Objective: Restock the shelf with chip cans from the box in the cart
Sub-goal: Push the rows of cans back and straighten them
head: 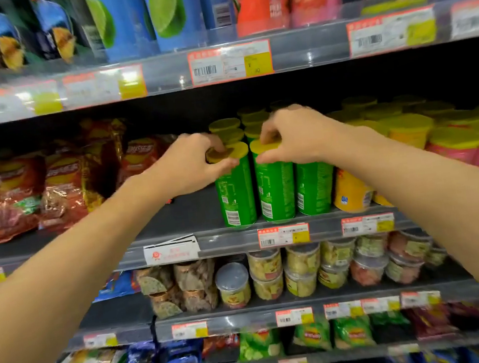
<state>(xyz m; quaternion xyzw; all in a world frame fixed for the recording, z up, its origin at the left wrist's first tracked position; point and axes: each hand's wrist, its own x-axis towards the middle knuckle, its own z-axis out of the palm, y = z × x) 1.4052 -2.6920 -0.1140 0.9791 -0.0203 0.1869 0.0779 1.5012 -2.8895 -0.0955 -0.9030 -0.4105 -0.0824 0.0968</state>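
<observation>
Head view: placing step in hand; your left hand (197, 162) pinches the lid of one green can (235, 190) and your right hand (293, 136) that of the next can (274, 186), both upright at the shelf (227, 239) front edge. Both arms reach forward, palms down. Next, judged: release, then fetch more from the box, unseen here.

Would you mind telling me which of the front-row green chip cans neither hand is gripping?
The rightmost green can, beside the yellow can. The left hand and right hand grip the tops of the other two.
</observation>
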